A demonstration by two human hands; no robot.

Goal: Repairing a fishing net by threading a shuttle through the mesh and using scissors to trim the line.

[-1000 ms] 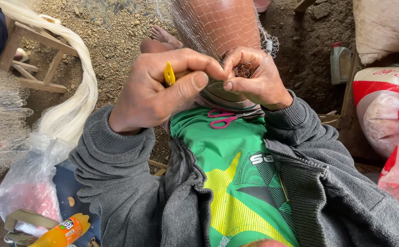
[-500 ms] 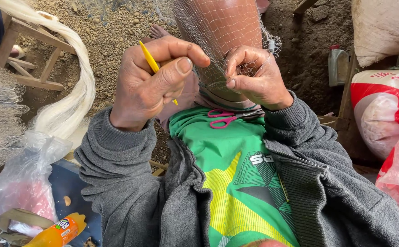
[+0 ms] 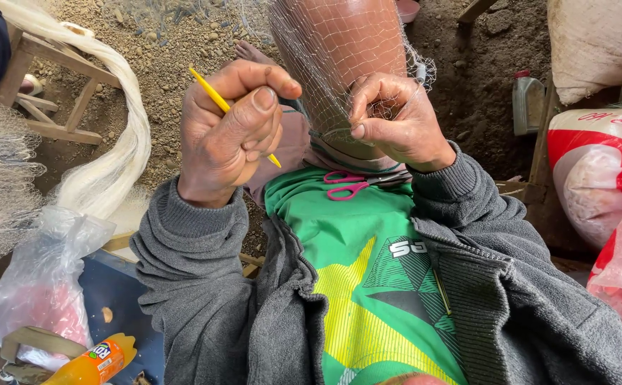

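The fishing net (image 3: 332, 64) lay stretched over the person's bare knee, near the top middle of the view, and both hands worked on it. The right hand (image 3: 396, 121) was closed tight, its thumb and first finger pinching a small bunch of mesh just below the knee. The left hand (image 3: 229, 132) was curled into a fist around a thin yellow netting needle (image 3: 215, 96), which stuck out at both ends. Its lower tip pointed toward the pinched spot.

To do this step well, the right hand likely had to keep the mesh pulled flat and firm, so the hole stayed open for the needle. The left hand likely had to pull the thread slowly and straight, so the knot closed right at the pinch and did not slip. The thread itself was too thin to see clearly.

A pair of pink scissors (image 3: 350, 185) lay on the green shirt (image 3: 368, 257), just below the right hand and close enough to grab. Grey sleeves (image 3: 204, 285) covered both arms.

Farther out, a thick white bundle of net (image 3: 111, 142) hung over a wooden frame (image 3: 47, 93) at the upper left. A clear plastic bag (image 3: 40, 285) and an orange bottle (image 3: 90, 363) sat at the lower left. Red and white sacks (image 3: 596, 178) stood at the right, with a small plastic jug (image 3: 527, 103) behind them on the dirt ground (image 3: 168, 36).
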